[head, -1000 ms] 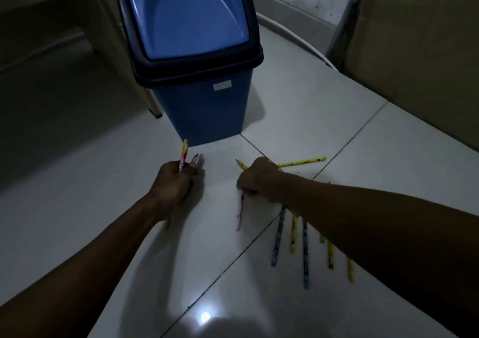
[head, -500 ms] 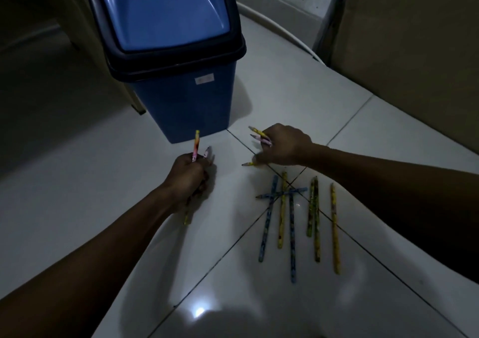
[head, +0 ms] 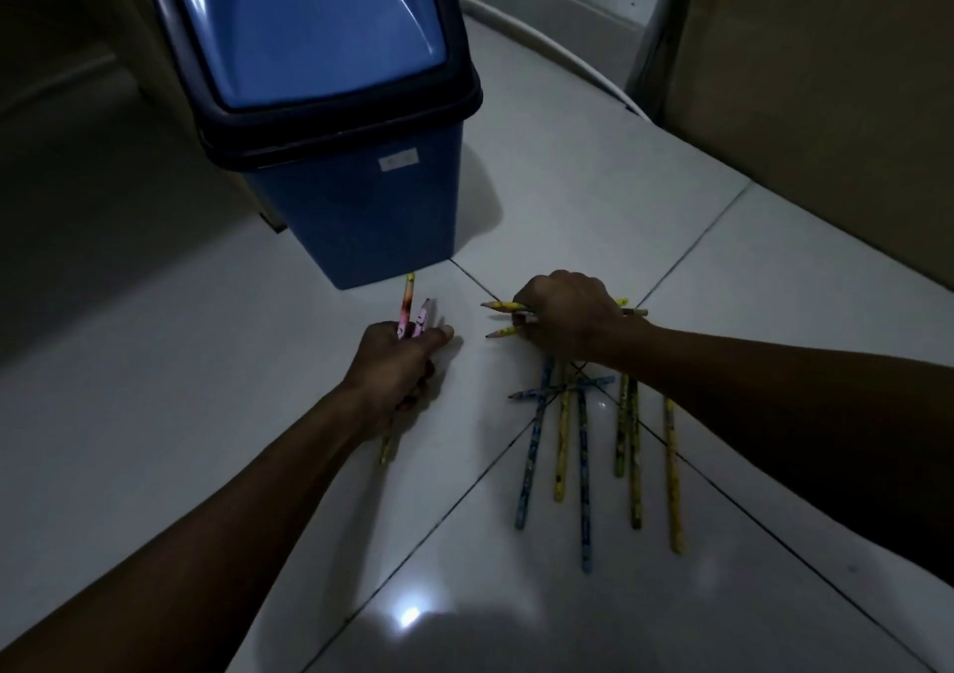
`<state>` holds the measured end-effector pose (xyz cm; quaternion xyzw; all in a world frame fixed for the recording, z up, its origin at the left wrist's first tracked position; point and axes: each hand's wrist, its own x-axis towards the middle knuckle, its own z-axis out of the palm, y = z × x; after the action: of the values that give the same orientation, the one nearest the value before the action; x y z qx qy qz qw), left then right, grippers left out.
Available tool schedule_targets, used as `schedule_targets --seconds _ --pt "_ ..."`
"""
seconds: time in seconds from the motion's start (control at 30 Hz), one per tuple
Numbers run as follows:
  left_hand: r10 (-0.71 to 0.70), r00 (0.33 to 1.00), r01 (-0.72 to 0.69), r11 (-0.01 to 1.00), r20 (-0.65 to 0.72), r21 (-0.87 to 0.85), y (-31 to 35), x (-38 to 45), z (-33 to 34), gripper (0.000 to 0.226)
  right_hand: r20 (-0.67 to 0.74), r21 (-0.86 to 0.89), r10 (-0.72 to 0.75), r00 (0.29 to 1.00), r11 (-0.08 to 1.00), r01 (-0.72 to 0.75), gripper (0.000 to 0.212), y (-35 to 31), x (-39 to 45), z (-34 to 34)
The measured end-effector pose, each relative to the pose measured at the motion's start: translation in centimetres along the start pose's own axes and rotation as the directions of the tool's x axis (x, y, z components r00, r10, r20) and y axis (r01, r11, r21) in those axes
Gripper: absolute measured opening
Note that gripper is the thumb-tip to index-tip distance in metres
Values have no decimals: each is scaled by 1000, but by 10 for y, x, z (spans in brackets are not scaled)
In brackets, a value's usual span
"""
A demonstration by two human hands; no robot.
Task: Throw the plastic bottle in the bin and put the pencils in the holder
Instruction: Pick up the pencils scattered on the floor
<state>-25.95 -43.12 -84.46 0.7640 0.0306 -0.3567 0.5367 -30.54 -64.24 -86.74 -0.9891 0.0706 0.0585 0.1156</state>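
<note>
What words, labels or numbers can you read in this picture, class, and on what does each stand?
No text can be read.
Small white sticker on the front of the blue bin: print too blurred to read.
Printed patterns on the pencils on the floor: too small and dim to tell any letters.

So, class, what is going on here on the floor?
A person is gathering pencils off a tiled floor in front of a blue bin whose lid is closed. The left hand is closed around a few pencils, their ends sticking out toward the bin. The right hand grips several yellow pencils crosswise. More loose pencils, blue and yellow, lie on the floor just below the right hand. No holder or plastic bottle is in view.
</note>
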Motion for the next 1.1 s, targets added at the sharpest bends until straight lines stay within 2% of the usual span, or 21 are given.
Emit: schedule_targets --seconds 0.2,0.3,0.4,0.47,0.53,0.6,0.7,0.77,0.83,0.9,1.0,1.1 --pt "4 998 -5 1000 59 16 -5 -3 17 23 -269 -4 -139 953 990 144 23 1 -6 -28" --pt "34 996 -39 997 80 68 -7 -3 26 25 -322 8 -88 943 995 96 24 9 -11 -40" --pt "171 975 -202 950 144 240 -9 -3 38 31 -338 -43 -31 941 999 18 23 23 -27 -45" --pt "241 946 -309 873 218 376 -10 -2 47 30 -338 -62 28 941 997 -52 23 30 -39 -46" --pt "278 921 -380 788 271 484 -10 -1 56 22 -304 12 142 942 989 -145 23 37 -48 -46" --pt "292 906 -423 682 308 597 -13 1 63 19 -225 152 267 937 960 -237 22 40 -54 -46" --pt "297 899 -436 527 323 729 -18 4 69 17 -121 335 348 930 896 -292 21 41 -65 -45" --pt "301 899 -432 485 319 760 -19 4 68 15 -25 559 354 935 780 -281 18 38 -72 -47" --pt "317 887 -456 495 335 740 -16 4 65 12 57 754 332 942 605 -258 13 35 -77 -49" --pt "339 881 -471 563 329 679 -7 4 59 14 98 822 303 948 513 -249 9 31 -82 -50" --pt "305 906 -411 795 293 445 13 -1 50 11 68 788 337 939 560 -258 15 28 -82 -50" --pt "264 931 -328 908 252 260 30 -8 40 16 66 827 300 952 517 -221 25 27 -85 -49"
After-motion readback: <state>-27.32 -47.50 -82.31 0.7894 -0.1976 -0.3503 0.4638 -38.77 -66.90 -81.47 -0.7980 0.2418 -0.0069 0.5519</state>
